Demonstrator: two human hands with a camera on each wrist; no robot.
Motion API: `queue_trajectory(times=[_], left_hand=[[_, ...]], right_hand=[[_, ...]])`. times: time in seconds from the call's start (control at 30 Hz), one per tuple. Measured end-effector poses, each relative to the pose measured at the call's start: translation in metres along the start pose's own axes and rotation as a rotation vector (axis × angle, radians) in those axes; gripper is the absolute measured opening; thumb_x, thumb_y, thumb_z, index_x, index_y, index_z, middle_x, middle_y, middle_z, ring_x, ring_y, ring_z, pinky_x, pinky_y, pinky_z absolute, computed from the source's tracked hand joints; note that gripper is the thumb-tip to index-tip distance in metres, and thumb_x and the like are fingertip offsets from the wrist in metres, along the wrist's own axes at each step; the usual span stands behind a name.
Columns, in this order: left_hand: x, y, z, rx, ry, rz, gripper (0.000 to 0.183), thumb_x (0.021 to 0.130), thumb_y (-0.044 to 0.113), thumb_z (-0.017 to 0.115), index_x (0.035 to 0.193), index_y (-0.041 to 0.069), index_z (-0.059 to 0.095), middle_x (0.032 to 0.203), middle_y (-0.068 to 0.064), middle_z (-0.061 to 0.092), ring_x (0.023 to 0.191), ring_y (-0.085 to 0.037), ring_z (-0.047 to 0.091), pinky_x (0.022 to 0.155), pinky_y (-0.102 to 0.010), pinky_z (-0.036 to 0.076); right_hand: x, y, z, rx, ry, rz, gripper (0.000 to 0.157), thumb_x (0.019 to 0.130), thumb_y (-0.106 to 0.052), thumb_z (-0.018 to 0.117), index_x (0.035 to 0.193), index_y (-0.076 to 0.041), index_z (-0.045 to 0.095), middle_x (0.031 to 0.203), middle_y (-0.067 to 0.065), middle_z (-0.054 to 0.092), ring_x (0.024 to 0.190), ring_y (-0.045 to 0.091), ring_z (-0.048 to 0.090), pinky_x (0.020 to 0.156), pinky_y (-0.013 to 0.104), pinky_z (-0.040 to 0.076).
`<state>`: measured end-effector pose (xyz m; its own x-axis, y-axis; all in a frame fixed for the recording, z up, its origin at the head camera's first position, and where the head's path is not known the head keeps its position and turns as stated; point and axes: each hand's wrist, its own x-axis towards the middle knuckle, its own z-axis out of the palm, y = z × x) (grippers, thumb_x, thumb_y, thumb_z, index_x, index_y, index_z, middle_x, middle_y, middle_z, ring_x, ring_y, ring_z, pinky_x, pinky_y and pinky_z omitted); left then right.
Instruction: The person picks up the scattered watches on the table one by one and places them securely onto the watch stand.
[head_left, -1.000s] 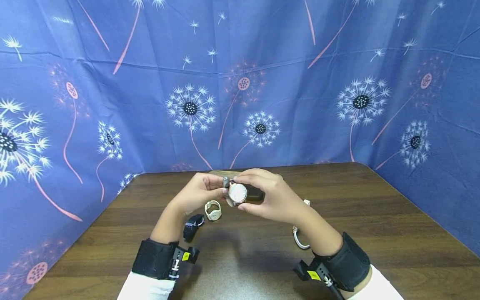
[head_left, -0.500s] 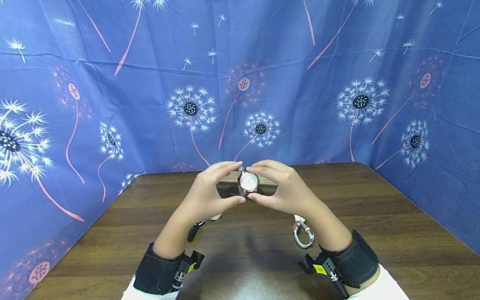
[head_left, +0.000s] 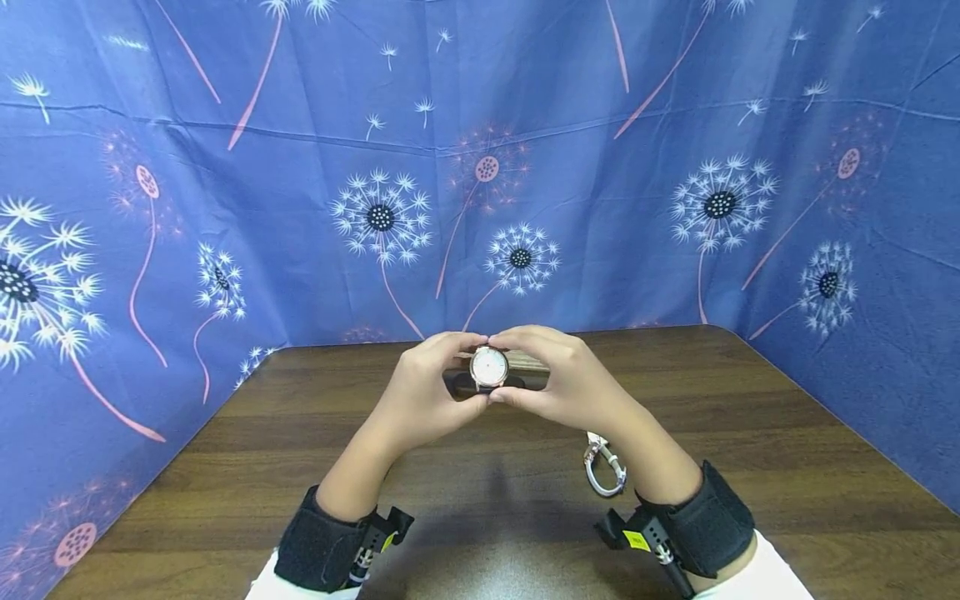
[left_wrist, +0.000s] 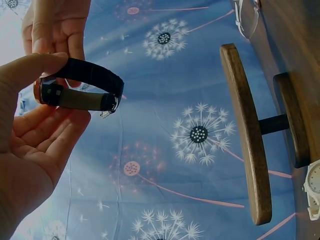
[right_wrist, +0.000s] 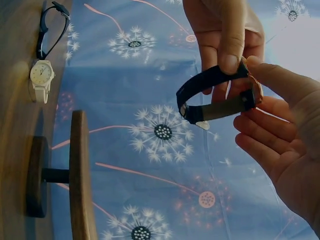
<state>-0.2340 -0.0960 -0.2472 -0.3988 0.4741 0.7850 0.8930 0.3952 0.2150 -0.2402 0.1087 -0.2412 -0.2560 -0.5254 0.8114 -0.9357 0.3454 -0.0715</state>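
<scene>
Both hands hold up a wristwatch over the table, its white round dial in a rose-gold case facing the head camera. The left hand grips one side of it, fingertips above and thumb below; the right hand does the same on the other side. From the left wrist, the dark strap shows as a loop with its buckle fastened, and the left thumb lies at the case end. In the right wrist view the strap hangs away from the case, between both hands' fingertips.
Behind the hands stands a wooden T-bar stand. A watch with a pale strap lies on the brown table, right of centre. A cream watch and a black watch lie on the left. A blue dandelion cloth hangs behind.
The left hand has moved from the strap end to the side of the case, and the watch has turned more squarely to the head camera. The left arm now hides the cream and black watches there.
</scene>
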Motion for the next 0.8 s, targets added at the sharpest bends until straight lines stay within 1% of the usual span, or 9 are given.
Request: queue_trajectory(times=[0.1,0.2,0.33,0.47,0.53,0.6,0.63,0.7,0.8], left_hand=[[0.000,-0.004,-0.003,0.002,0.004,-0.032,0.052,0.064,0.011,0.075,0.111,0.003,0.054,0.107,-0.004,0.056,0.094,-0.011,0.056,0.077,-0.018,0.047],[-0.001,-0.010,-0.010,0.040,0.009,-0.068,0.056,0.063,0.011,0.076,0.113,0.005,0.053,0.107,-0.002,0.056,0.095,-0.011,0.056,0.076,-0.019,0.048],[0.000,-0.024,-0.024,0.092,0.000,-0.090,0.062,0.061,0.009,0.076,0.118,0.006,0.052,0.106,-0.003,0.056,0.097,-0.011,0.053,0.076,-0.018,0.048],[0.003,-0.041,-0.041,0.151,-0.018,-0.095,0.057,0.061,0.008,0.075,0.115,0.006,0.056,0.104,-0.003,0.057,0.094,-0.011,0.053,0.075,-0.018,0.048],[0.005,-0.048,-0.049,0.192,-0.032,-0.115,0.053,0.060,0.010,0.075,0.111,0.006,0.058,0.102,-0.002,0.058,0.092,-0.011,0.054,0.074,-0.020,0.049],[0.008,-0.057,-0.057,0.230,-0.055,-0.150,0.051,0.060,0.011,0.075,0.108,0.007,0.059,0.100,-0.002,0.058,0.090,-0.012,0.054,0.073,-0.023,0.049],[0.009,-0.062,-0.061,0.244,-0.072,-0.179,0.050,0.060,0.012,0.075,0.108,0.008,0.058,0.099,-0.001,0.058,0.089,-0.012,0.055,0.073,-0.024,0.049],[0.011,-0.070,-0.068,0.280,-0.116,-0.237,0.050,0.061,0.015,0.076,0.107,0.009,0.058,0.100,-0.002,0.058,0.088,-0.014,0.055,0.073,-0.028,0.048],[0.015,-0.088,-0.073,0.324,-0.198,-0.308,0.050,0.060,0.018,0.078,0.105,0.010,0.058,0.098,-0.004,0.059,0.085,-0.017,0.056,0.072,-0.033,0.045]], right_hand=[[0.000,0.002,-0.005,-0.002,-0.010,0.037,0.050,0.069,-0.026,0.076,0.112,-0.006,0.060,0.110,0.003,0.059,0.105,0.015,0.053,0.090,0.026,0.041],[-0.001,0.007,-0.011,-0.037,-0.033,0.086,0.048,0.072,-0.027,0.073,0.114,-0.008,0.059,0.112,0.002,0.058,0.105,0.015,0.053,0.089,0.028,0.042],[0.001,0.023,-0.019,-0.096,-0.107,0.150,0.043,0.077,-0.026,0.069,0.114,-0.008,0.058,0.113,0.004,0.058,0.105,0.016,0.053,0.090,0.033,0.041],[0.003,0.045,-0.022,-0.151,-0.225,0.202,0.035,0.079,-0.022,0.066,0.110,-0.006,0.060,0.113,0.006,0.058,0.106,0.020,0.052,0.091,0.037,0.040],[0.003,0.057,-0.021,-0.194,-0.297,0.223,0.032,0.080,-0.020,0.066,0.108,-0.004,0.061,0.113,0.008,0.057,0.106,0.023,0.052,0.091,0.038,0.040],[0.004,0.068,-0.020,-0.232,-0.368,0.244,0.030,0.080,-0.018,0.066,0.105,-0.003,0.062,0.112,0.010,0.057,0.105,0.025,0.053,0.090,0.040,0.041],[0.005,0.074,-0.020,-0.250,-0.405,0.259,0.029,0.079,-0.017,0.066,0.104,-0.002,0.062,0.111,0.011,0.057,0.104,0.026,0.053,0.089,0.040,0.041],[0.006,0.082,-0.017,-0.282,-0.477,0.290,0.027,0.078,-0.014,0.066,0.101,-0.002,0.063,0.109,0.012,0.058,0.102,0.027,0.053,0.088,0.041,0.042],[0.005,0.094,-0.013,-0.305,-0.590,0.355,0.026,0.076,-0.012,0.067,0.100,-0.001,0.064,0.106,0.012,0.059,0.101,0.028,0.054,0.087,0.040,0.043]])
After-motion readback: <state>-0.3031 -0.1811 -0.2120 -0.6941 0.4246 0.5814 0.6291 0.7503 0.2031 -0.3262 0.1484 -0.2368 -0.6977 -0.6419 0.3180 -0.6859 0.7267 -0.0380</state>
